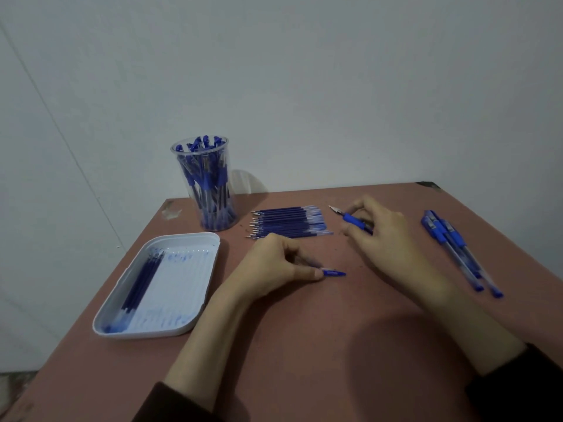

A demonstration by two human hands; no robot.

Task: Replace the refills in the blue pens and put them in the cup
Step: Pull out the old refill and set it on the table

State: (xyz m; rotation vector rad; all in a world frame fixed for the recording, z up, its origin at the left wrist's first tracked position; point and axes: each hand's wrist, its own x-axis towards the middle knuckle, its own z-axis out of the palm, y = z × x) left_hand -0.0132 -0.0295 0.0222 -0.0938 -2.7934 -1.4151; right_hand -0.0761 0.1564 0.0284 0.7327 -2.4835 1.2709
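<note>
Right hand [377,231] curled round an uncapped pen [353,221], tip toward the fresh refills [289,222] laid within reach. Left hand [281,268] pinches a blue cap [334,273] against the worktop [304,345]. Cup [210,184] back left, probably for finished pens; tray [185,324] holds dark refills, likely spent.

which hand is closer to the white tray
Left. The left hand, pinching a pen cap, lies just right of the tray. The right hand, holding a pen, is farther right, beyond the left hand.
</note>
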